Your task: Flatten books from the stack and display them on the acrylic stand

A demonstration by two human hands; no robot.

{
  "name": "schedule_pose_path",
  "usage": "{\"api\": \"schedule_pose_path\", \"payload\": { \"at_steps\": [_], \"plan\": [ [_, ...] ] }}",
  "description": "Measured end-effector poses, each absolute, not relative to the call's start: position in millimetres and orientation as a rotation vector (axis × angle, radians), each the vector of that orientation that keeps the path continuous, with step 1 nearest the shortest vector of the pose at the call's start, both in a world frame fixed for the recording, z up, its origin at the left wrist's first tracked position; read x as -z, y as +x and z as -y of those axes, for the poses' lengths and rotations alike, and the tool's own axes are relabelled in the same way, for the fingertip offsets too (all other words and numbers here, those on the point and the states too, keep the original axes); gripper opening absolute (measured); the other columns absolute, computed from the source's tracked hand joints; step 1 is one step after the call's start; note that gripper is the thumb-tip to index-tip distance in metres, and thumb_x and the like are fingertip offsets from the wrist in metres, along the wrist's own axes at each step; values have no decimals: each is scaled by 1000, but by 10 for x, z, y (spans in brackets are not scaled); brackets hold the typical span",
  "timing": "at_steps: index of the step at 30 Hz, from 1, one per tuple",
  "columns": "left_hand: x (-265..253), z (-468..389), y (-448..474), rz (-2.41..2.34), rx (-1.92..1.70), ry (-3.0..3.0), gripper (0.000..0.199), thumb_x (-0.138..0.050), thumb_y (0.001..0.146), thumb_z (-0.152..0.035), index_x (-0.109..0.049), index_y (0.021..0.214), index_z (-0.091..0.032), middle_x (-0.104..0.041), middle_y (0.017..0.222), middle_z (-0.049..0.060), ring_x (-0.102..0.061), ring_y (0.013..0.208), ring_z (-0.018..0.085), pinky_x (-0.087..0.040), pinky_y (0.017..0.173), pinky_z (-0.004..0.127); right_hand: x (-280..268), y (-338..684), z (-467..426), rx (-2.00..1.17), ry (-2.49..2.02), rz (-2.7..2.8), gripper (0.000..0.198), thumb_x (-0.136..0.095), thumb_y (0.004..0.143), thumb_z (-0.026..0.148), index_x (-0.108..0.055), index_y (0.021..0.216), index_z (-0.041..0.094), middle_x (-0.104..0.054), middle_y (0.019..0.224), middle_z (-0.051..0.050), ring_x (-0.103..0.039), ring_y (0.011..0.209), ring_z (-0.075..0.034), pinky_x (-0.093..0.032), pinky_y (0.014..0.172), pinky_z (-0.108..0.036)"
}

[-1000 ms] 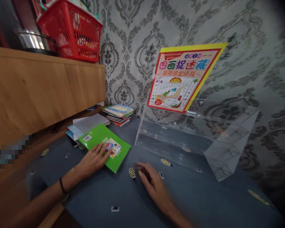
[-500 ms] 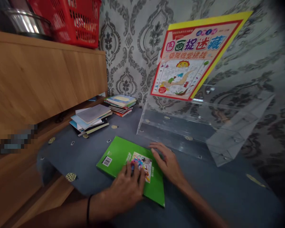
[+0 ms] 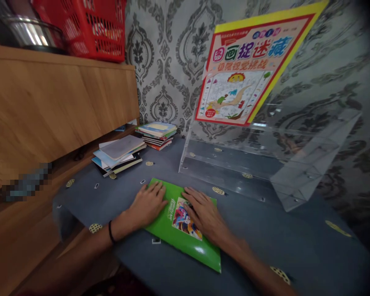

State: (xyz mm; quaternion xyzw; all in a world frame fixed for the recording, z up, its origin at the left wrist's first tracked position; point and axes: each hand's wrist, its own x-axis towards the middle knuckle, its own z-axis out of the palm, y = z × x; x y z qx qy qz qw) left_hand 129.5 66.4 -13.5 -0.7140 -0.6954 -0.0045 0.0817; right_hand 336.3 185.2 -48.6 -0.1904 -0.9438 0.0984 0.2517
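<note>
A thin green book (image 3: 179, 242) with a colourful picture on its cover lies on the blue-grey tablecloth (image 3: 259, 242). Flat on the book's left part rests my left hand (image 3: 149, 202), fingers stretched out and covering that end. My right hand (image 3: 203, 211) lies open across the upper right of the cover, its fingers reaching over the picture's edge. Neither hand is wrapped round anything. Behind the book stands a clear acrylic rack (image 3: 228, 172), and a yellow-edged book with a red border (image 3: 234, 78) leans upright in its back tier.
To the left lie a loose pile of notebooks (image 3: 120, 148) and a neater stack of books (image 3: 157, 130). A wooden cabinet (image 3: 64, 94) runs along the left side, bearing a red basket (image 3: 95, 33) and a metal pot (image 3: 33, 33). Patterned wallpaper covers the wall behind.
My left hand has moved from the middle of the green book to its left end. My right hand has slid leftward onto the cover. The view has shifted slightly.
</note>
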Motion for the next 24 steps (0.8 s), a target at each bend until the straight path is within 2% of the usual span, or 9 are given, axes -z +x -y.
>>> {"api": "schedule_pose_path", "payload": {
  "at_steps": [6,13,19,24],
  "plan": [
    [168,-684,975,2140,133,-2090,46,-35,107,-36,-51,144,-13,-52,152,18,-61,130,27,-47,109,50,445,3344,-1843,-263,-540,2638,43,-44,104,36,-59,141,21,-56,149,-14,-50,141,-29,-41,115,-57],
    [214,-719,1039,2166,169,-2073,43,-43,105,-32,-56,139,-10,-56,148,20,-55,137,31,-44,111,52,360,3315,-1785,-225,-598,2713,44,-43,104,34,-59,141,18,-55,150,-15,-49,141,-29,-40,116,-56],
    [194,-686,1078,2154,171,-2060,41,-41,106,-29,-55,144,-25,-55,150,15,-46,144,33,-42,112,60,324,3307,-1758,-191,-626,2763,46,-42,105,34,-55,145,15,-52,152,-17,-46,144,-29,-39,117,-56],
    [242,-687,1050,2119,207,-2084,41,-40,106,-29,-56,144,-24,-55,149,16,-48,142,34,-43,110,60,354,3322,-1773,-203,-627,2754,46,-41,106,36,-51,148,22,-50,155,-12,-44,145,-28,-38,117,-55]
  ]
}}
